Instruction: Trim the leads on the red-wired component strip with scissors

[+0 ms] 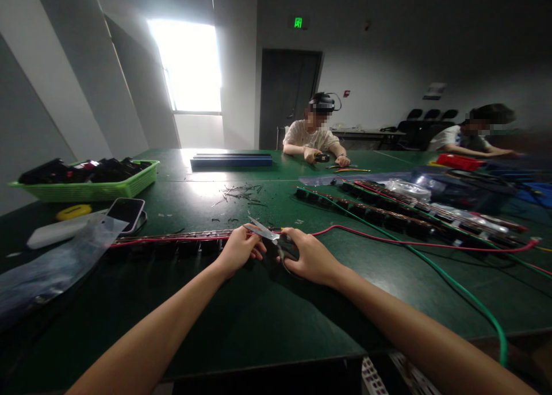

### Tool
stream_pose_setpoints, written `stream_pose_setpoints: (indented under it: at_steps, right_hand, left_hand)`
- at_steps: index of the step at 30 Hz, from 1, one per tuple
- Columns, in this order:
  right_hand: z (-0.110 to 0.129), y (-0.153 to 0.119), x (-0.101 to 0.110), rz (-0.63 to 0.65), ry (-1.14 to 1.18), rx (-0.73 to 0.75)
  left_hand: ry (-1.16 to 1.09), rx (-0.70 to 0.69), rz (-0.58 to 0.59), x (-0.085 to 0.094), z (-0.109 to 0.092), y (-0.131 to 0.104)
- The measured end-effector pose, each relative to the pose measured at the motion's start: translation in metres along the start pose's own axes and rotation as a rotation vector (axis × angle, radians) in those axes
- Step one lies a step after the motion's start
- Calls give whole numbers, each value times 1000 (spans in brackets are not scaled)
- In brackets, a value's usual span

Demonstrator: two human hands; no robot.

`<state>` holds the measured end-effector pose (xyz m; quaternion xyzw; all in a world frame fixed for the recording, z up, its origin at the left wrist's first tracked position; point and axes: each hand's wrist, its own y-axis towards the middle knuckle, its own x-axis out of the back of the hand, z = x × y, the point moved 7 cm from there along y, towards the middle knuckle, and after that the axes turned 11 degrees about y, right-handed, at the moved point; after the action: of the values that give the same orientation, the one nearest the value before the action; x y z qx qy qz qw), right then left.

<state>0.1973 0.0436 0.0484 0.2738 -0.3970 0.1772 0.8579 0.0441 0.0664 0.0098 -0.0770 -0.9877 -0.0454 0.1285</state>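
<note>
The step in hand seems to be snipping at the end of the wired strip [172,242], which is lying lengthwise along the left half of the bench [259,332], roughly parallel to its near edge. The right hand [314,257] is gripping the scissors [269,234], its fingers wrapping around the handles, while the blades are standing apart and pointing left, toward the far edge. The left hand [239,250] is resting at the strip's right end, its thumb and fingers bending inward just beside the blades; whether it is pinching a wire there, I cannot tell. The next move is probably calling for a steady left hand, with fingertips well clear of the cutting edges, and a careful squeeze of the right. Both forearms are slanting in from the near edge, left and right, and are converging on the middle, the wrists hovering low over the surface. Beyond the hands, dark scraps [241,194] are lying loosely toward the far edge, and a red cable [366,231] is running toward the right edge.
</note>
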Motion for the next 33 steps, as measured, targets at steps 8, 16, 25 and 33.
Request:
stream_pose_setpoints:
  at_steps: [8,16,25,33]
  right_hand:
    - [-1,0,0,-2,12,-2]
    - [1,1,0,17,36,0]
    - [2,-1,0,38,2,-44]
    - [1,-2,0,47,-6,-55]
  left_hand:
    - [-1,6,-3,1,-1,-1]
    - [-3,1,-7,1,0,0]
    - [-4,8,-13,1,1,0]
    - [-14,12,-19,1,1,-1]
